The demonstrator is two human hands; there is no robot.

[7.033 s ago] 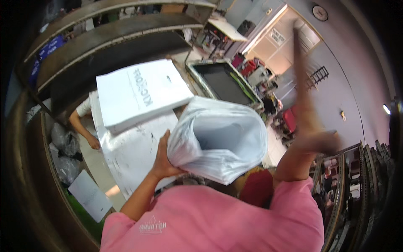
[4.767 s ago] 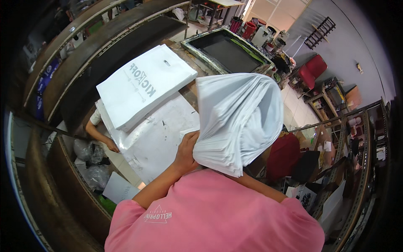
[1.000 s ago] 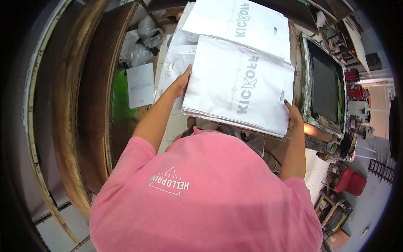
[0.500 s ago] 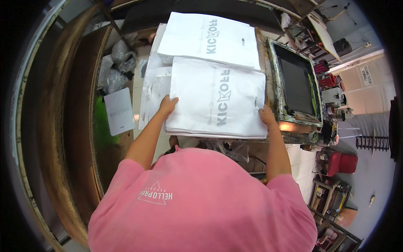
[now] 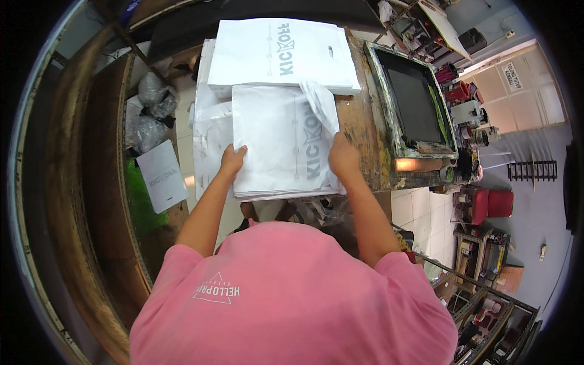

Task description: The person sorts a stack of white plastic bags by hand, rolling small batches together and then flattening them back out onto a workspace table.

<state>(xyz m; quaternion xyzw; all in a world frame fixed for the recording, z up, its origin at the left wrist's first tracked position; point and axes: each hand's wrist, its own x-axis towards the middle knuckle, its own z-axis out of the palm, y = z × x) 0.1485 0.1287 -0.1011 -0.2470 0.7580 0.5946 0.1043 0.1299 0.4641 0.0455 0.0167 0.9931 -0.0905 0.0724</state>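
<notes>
Worn brown wooden table (image 5: 372,143) spans the middle. On its right, a dark rectangular screen in a paint-crusted pale frame (image 5: 413,100), apart from the white goods. Far side: a squared, thick stack of flat white grey-printed pieces (image 5: 255,55). Near side, just below it: a looser stack of soft white grey-printed pieces (image 5: 267,134), at the table's near edge, probably for easy reach. It lies between the hands. Right hand (image 5: 345,157) clamped on its right edge, top layer folded leftward. Left hand (image 5: 232,162) at its left edge, likely steadying; thumb on top, fingers hidden, grip cannot be told.
</notes>
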